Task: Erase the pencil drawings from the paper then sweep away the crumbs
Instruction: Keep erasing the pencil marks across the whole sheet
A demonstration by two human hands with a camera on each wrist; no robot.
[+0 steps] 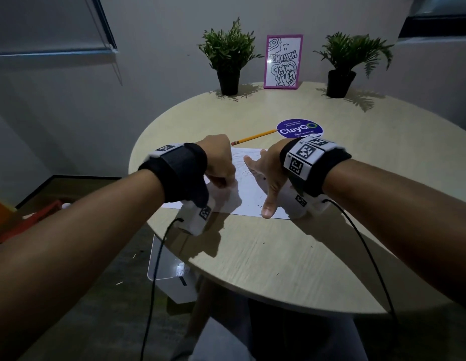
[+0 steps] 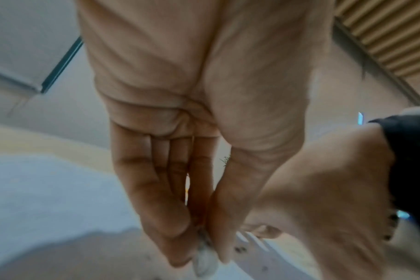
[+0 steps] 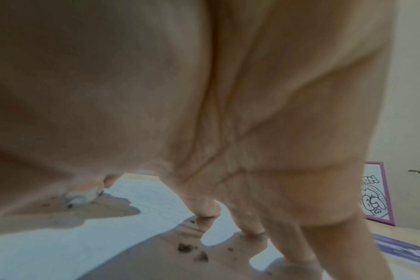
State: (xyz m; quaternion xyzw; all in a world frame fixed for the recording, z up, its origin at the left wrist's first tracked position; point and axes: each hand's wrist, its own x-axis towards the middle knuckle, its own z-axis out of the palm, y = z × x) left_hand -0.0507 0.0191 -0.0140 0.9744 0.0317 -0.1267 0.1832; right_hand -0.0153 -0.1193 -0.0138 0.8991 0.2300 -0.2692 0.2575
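A white sheet of paper [image 1: 248, 194] with faint pencil lines lies on the round table, between my hands. My left hand [image 1: 221, 162] pinches a small whitish eraser [image 2: 204, 259] between thumb and fingertips and holds its tip down on the paper [image 2: 36, 189]. My right hand [image 1: 263, 175] lies flat on the sheet's right part, fingers spread and straight, thumb pointing toward me. Dark eraser crumbs [image 3: 192, 250] lie on the paper [image 3: 60, 246] beside my right fingers and near the sheet's front edge [image 1: 263, 201]. In the right wrist view the eraser [image 3: 77, 199] shows at far left.
A yellow pencil [image 1: 254, 137] lies just behind the paper, its tip by a purple round sticker [image 1: 299, 128]. Two potted plants [image 1: 229, 56] [image 1: 343, 61] and a pink-framed drawing [image 1: 283, 62] stand at the back. The table edge [image 1: 226, 282] is close to me; a white box [image 1: 172, 272] sits below.
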